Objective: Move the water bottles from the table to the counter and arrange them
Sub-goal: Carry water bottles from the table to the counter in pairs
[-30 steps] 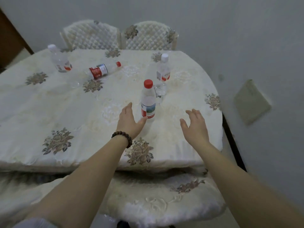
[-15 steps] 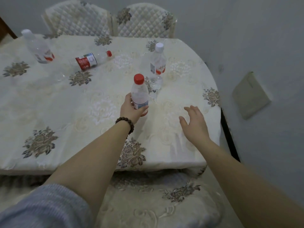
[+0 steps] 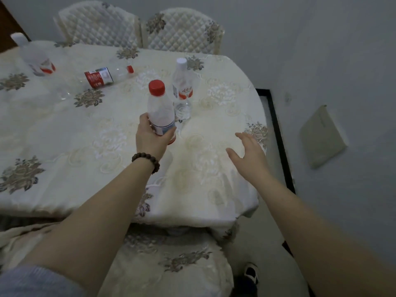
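Observation:
My left hand (image 3: 152,138), with a bead bracelet on the wrist, grips the lower part of a clear red-capped bottle (image 3: 159,108), which leans slightly over the table (image 3: 64,133). Just behind it a white-capped bottle (image 3: 182,86) stands upright. Farther left, a bottle with a red label and red cap (image 3: 107,76) lies on its side. Another white-capped bottle (image 3: 34,56) stands at the far left. My right hand (image 3: 248,155) hovers over the table's right part with spread fingers and nothing in it.
A cream embroidered cloth covers the table. Two quilted chairs (image 3: 139,28) stand behind it and a cushioned chair seat (image 3: 167,262) is right below me. A grey wall with a pale plate (image 3: 321,136) runs along the right.
My left hand closed around the red-capped bottle and has raised and tilted it. My right hand drifted a little to the right. The view shifted closer to the table.

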{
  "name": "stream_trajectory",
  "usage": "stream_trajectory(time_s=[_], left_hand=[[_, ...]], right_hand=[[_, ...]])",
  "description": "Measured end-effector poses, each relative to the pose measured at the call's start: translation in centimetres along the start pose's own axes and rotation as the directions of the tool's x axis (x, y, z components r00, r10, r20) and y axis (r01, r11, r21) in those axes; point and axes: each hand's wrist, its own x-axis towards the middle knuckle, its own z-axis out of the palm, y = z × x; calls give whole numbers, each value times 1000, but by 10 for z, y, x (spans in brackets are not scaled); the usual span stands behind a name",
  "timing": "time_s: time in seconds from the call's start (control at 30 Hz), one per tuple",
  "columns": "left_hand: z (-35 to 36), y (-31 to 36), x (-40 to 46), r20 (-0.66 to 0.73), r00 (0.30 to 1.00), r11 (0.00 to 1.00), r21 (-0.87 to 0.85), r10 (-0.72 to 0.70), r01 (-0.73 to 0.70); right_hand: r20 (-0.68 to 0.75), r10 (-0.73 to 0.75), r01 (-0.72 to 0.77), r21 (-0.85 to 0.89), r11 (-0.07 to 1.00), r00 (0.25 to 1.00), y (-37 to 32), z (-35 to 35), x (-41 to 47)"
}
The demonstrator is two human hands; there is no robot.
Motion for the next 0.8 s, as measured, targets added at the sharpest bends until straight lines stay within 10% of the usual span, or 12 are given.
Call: stream_trajectory(time_s=[0.4, 0.8], left_hand=[[73, 63, -70, -395, 905, 983, 32, -156, 183], [59, 45, -51, -568, 778, 942, 17, -268, 336]], right_hand=[[305, -317, 293, 122, 948, 898, 56, -70, 88], [483, -387, 283, 276, 918, 785, -13, 7, 189]])
